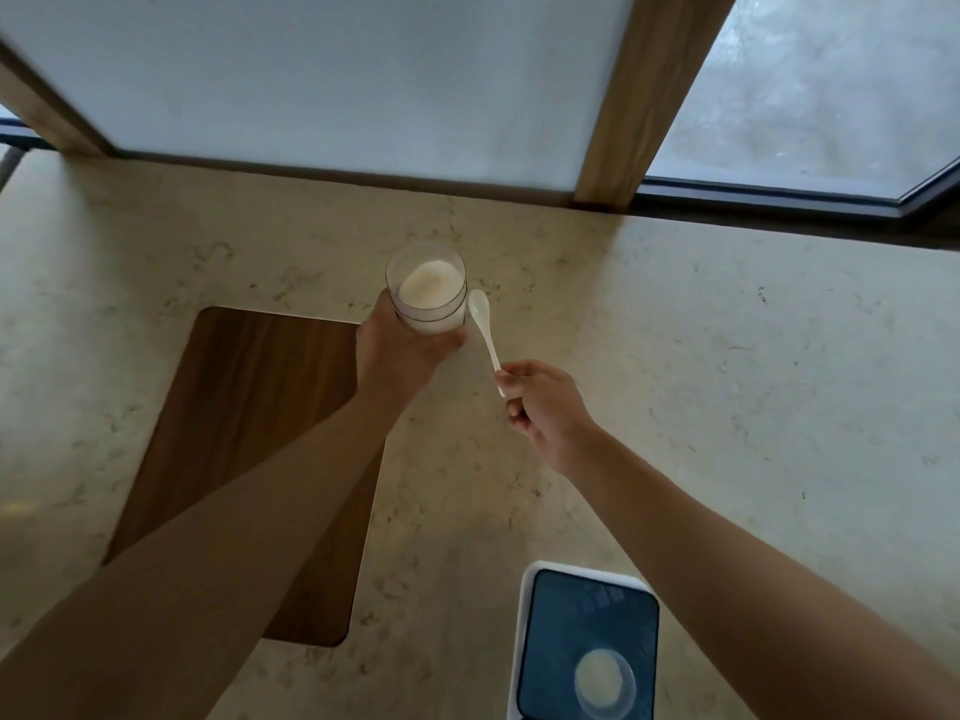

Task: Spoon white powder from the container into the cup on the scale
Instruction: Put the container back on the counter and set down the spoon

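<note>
Scale (540,641) cut by bottom edge; spoon (485,335) handle end hidden in right hand (545,407).

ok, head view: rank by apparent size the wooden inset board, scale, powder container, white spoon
1. Brown wooden inset board
2. Dark-topped white-rimmed scale, cropped and nearer the camera
3. Clear powder container
4. Small white spoon

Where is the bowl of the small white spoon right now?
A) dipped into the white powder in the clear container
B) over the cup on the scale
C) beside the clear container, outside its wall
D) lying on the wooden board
C: the small white spoon, held by the right hand, has its bowl just right of the clear container, which the left hand grips.
</note>
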Tool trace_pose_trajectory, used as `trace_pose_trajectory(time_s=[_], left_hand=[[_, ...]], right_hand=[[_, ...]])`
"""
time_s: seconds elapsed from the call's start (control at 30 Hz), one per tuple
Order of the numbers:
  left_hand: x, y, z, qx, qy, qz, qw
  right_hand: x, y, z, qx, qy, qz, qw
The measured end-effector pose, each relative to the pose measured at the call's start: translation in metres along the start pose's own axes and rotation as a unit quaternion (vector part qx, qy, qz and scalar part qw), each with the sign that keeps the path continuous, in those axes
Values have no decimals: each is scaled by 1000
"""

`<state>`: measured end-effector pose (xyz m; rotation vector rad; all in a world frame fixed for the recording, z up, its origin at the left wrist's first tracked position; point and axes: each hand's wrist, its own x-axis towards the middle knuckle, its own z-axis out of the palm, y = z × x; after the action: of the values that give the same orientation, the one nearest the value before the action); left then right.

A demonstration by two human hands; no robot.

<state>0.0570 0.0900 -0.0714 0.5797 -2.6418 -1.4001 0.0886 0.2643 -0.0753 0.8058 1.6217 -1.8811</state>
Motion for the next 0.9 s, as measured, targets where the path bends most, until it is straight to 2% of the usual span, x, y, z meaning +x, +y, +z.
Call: trace_pose_trajectory(time_s=[0.4,0.9], left_hand=[[62,-11,9,-6,31,22,999],[79,-22,10,-5,23,25,999]], right_hand=[[40,-13,13,1,24,-27,999],[44,-14,24,-4,25,-35,999]])
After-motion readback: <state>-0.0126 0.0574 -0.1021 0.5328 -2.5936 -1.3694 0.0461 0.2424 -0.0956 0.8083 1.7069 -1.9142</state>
